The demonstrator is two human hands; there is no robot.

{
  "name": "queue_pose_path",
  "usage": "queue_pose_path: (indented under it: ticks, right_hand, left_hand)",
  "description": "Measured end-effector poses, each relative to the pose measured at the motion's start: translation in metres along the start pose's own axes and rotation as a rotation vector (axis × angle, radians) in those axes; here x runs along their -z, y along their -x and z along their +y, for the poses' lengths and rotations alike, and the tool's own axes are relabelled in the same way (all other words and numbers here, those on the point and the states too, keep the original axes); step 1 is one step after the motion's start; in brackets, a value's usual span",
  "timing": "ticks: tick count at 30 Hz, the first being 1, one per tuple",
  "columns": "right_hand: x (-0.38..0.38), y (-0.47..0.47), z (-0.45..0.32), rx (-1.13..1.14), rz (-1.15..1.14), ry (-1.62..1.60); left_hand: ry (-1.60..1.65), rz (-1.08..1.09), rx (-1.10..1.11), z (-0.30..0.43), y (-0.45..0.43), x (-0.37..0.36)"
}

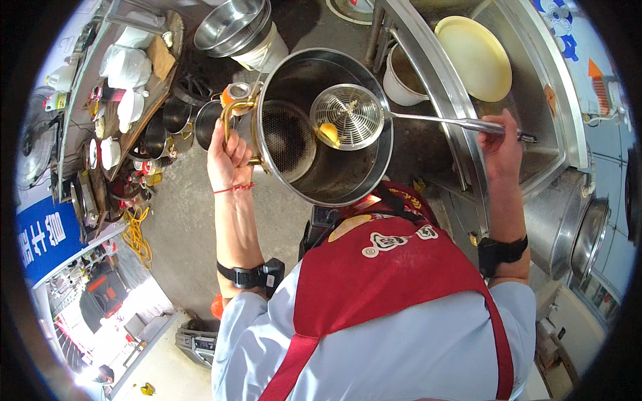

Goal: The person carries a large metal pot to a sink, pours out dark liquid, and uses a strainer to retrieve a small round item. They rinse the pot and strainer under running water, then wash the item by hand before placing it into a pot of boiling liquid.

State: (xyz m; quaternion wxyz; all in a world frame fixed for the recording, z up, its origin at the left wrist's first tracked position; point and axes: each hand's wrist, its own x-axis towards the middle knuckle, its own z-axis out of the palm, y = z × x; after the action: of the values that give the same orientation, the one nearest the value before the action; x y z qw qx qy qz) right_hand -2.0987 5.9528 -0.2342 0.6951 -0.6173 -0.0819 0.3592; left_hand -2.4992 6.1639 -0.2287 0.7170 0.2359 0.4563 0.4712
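Note:
My left hand (231,153) is closed around the brass-coloured side handle (231,113) of a large, deep steel pot (326,198). In my right hand (501,145) is the long metal handle of a skimmer (351,118). The skimmer's round, slotted bowl is over the pot's opening, towards its right side. A yellow piece of food (329,133) and a few small pale bits lie in the skimmer. Left of it, a round perforated metal surface (283,140) shows within the pot's rim. Whether the skimmer touches the pot cannot be told.
A steel sink (531,120) on the right holds a pale yellow oval tray (474,57). Near the pot are a white bucket (396,80) and stacked steel basins (228,30). Wooden shelving (173,45) with bags and containers stands at left; a yellow hose (135,233) is coiled near it.

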Motion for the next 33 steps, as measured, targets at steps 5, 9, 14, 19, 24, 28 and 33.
queue_pose_path:
  ticks: [5,9,14,19,24,28,33]
  right_hand:
    - [-0.005,0.015,0.033,-0.206,0.04,-0.049]
    - [-0.005,0.02,0.075,-0.294,0.05,-0.067]
    - [0.012,0.02,0.127,-0.372,0.095,-0.02]
    - [0.021,0.013,0.18,-0.389,0.12,0.054]
    - [0.025,-0.012,0.251,-0.411,0.281,0.003]
    - [0.022,-0.03,0.296,-0.398,0.368,0.015]
    - [0.022,-0.056,0.333,-0.412,0.43,0.034]
  left_hand:
    - [-0.022,-0.008,0.016,-0.01,-0.014,0.004]
    - [-0.081,0.131,0.054,-0.03,-0.033,0.012]
    - [-0.155,0.17,0.138,-0.079,-0.068,0.025]
    - [-0.252,0.219,0.22,-0.155,-0.124,0.058]
    - [-0.154,0.158,0.457,-0.239,-0.174,0.098]
    - [-0.166,0.158,0.551,-0.297,-0.211,0.133]
    - [-0.245,0.048,0.607,-0.34,-0.267,0.165]
